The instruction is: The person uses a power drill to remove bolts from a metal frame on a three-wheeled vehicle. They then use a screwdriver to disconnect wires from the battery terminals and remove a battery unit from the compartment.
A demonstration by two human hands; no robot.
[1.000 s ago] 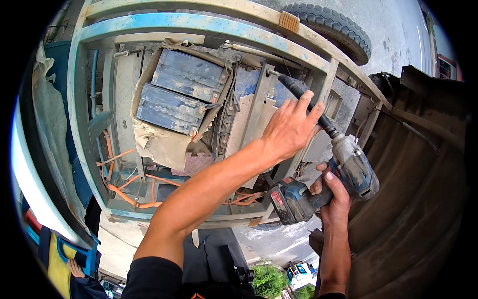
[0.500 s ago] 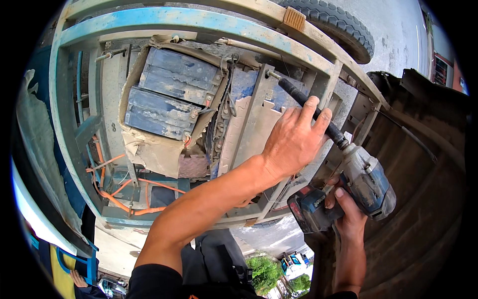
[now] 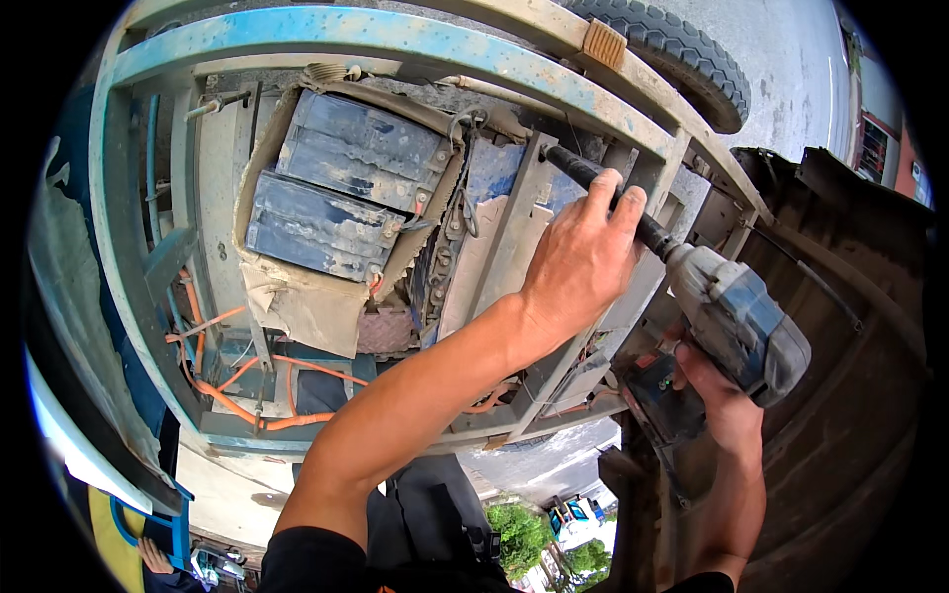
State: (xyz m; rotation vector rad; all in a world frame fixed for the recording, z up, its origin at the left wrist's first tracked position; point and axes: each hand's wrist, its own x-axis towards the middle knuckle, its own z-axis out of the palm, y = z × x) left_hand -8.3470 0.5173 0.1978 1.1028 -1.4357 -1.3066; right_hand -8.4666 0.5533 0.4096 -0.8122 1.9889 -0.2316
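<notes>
A cordless impact wrench, grey and blue with a battery at its base, sits in my right hand, which is wrapped round its handle. Its long black socket extension slants up and left from the nose. My left hand has its fingers closed round the middle of that extension. The socket end meets the upper end of a flat metal bar, where it covers the bolt. Left of the bar, two blue batteries lie side by side in torn cardboard, with red and dark cables at their terminals.
A blue-and-beige metal frame surrounds the bay. Orange conduit runs along its lower left. A wooden block and tyre are at the top, a rusty brown panel at right. Another person's hand shows lower left.
The wrench's socket has moved up and left onto the bolt, which was exposed before. The wrench body and my right hand have shifted right; my left hand stays round the extension.
</notes>
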